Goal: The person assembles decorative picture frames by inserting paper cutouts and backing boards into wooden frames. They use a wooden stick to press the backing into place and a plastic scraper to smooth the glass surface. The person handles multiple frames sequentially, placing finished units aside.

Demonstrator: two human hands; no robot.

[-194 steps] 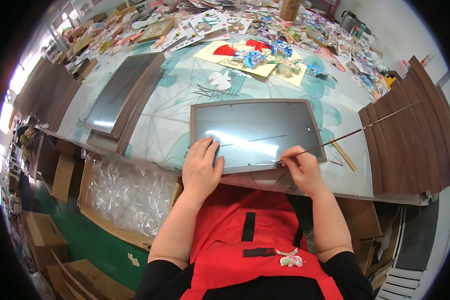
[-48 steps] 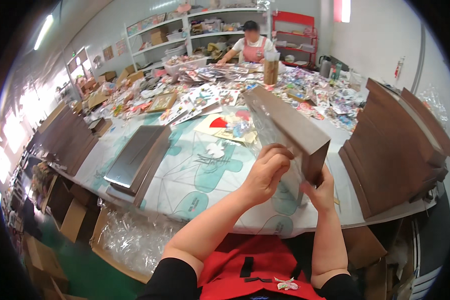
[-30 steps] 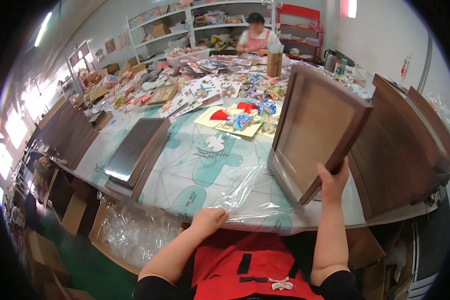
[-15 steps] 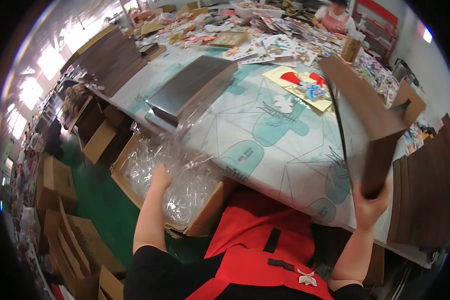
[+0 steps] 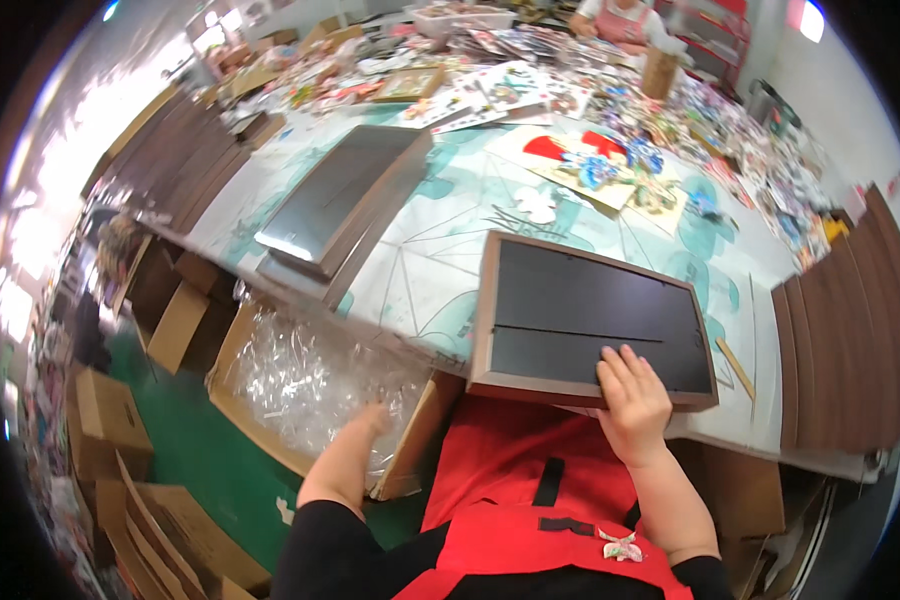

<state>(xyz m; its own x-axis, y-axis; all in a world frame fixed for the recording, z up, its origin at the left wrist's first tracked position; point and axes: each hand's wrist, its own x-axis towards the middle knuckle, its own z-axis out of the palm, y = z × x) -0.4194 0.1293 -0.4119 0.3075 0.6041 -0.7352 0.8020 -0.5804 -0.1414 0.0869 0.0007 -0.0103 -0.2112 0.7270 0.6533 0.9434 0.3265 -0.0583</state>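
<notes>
A deep brown picture frame (image 5: 580, 300), black backing up, lies at the front edge of the table. My right hand (image 5: 635, 405) grips its near side, fingers flat on the backing and the thumb out of sight. Over an open carton (image 5: 270, 445) filled with crumpled clear plastic film (image 5: 310, 385) is my left hand (image 5: 365, 425), blurred, its fingers hard to make out. Further left on the table, similar dark frames (image 5: 345, 195) are stacked. Beyond the frame in my hand sit yellow cards (image 5: 610, 185) with red and blue paper decorations and a white cutout (image 5: 536, 204).
Brown frames or panels stand stacked at the table's right end (image 5: 840, 340) and far left (image 5: 165, 160). A thin wooden strip (image 5: 736, 368) lies right of the frame. Paper pieces crowd the far side, where a person (image 5: 620, 25) sits. Cartons (image 5: 110, 415) stand on the green floor.
The frame has come down from upright at the right to lying flat before me, black backing up. My right hand moved left with it. My left hand shifted right and nearer over the carton.
</notes>
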